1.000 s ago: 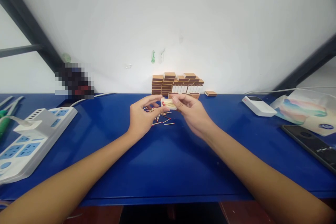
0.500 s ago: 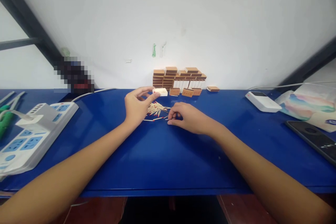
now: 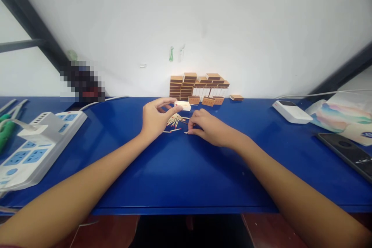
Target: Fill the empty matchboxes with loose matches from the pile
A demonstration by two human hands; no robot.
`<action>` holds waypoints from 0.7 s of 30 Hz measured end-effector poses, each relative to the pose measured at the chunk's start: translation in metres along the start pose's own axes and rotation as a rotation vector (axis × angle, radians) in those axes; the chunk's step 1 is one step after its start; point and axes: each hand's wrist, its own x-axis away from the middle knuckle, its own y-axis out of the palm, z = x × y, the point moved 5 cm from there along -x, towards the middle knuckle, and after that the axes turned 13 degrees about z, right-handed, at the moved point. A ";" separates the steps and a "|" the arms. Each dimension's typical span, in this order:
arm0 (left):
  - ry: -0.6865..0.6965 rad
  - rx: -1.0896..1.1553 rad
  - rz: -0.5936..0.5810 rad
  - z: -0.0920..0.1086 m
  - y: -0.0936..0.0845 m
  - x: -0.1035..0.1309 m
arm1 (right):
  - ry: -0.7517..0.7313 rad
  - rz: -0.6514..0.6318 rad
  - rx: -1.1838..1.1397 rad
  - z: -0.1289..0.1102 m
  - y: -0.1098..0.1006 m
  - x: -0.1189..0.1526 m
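Note:
My left hand [image 3: 157, 116] grips a small white matchbox tray [image 3: 183, 105] between thumb and fingers, just above the table. Some matches show inside the tray. Under and beside that hand lies a loose pile of red-tipped matches [image 3: 176, 119]. To the right of the pile, my right hand [image 3: 202, 126] pinches matches [image 3: 186, 132] whose pale ends stick out from the fingertips. How many it holds is hidden. Behind both hands, stacked matchboxes [image 3: 189, 85] stand against the wall, with several more matchboxes [image 3: 208, 101] propped upright in front.
A single matchbox [image 3: 236, 97] lies right of the stack. On the blue table [image 3: 186, 178] are a white power strip [image 3: 37, 155] at the left, and a white device [image 3: 292, 112], a plastic packet [image 3: 340, 114] and a dark phone [image 3: 345, 151] at the right.
My left hand has moved right and slightly down with the tray, nearer my right hand. My right hand has closed on matches and shifted slightly.

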 end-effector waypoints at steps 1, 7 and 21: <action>0.006 0.001 -0.003 0.000 0.000 0.000 | -0.011 0.003 0.001 -0.001 -0.001 0.000; -0.005 -0.002 -0.004 0.000 0.000 0.000 | 0.045 0.117 -0.064 0.003 -0.012 -0.002; -0.015 0.014 -0.069 0.000 0.005 0.003 | 0.110 0.431 -0.263 0.016 -0.039 -0.008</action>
